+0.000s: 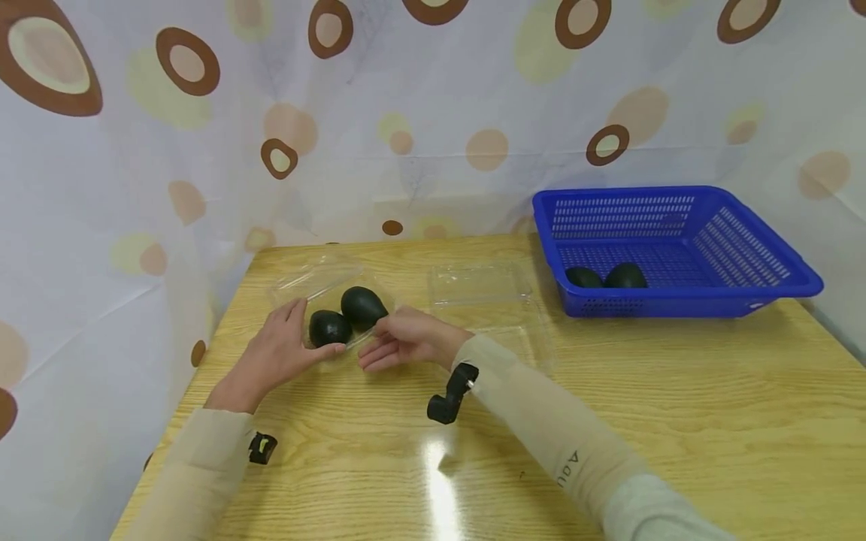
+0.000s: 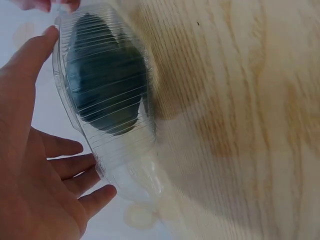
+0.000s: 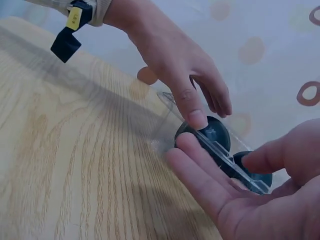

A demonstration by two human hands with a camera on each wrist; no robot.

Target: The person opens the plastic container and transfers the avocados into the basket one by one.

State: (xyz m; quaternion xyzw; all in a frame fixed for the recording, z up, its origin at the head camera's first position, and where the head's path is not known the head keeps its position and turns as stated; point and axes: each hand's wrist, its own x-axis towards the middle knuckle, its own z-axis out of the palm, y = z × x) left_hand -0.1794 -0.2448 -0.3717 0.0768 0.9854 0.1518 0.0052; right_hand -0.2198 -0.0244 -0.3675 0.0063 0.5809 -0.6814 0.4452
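Two dark green avocados (image 1: 329,329) lie side by side in a clear plastic clamshell container (image 1: 314,276), whose lid is folded back. At the container's left end, my left hand (image 1: 274,353) holds it with the thumb along the front rim and the fingers spread toward the back. My right hand (image 1: 413,338) pinches the front right edge, thumb over the inside near an avocado (image 3: 254,175) and fingers outside the wall. The left wrist view shows the ribbed front wall (image 2: 112,95) tilted over its shadow on the table.
Another clear clamshell container (image 1: 482,285) lies unfolded on the wooden table (image 1: 352,451), just right of my right hand. At the back right stands a blue plastic basket (image 1: 683,302) with two avocados (image 1: 625,276) showing in its near left corner. A patterned curtain (image 1: 419,98) hangs behind.
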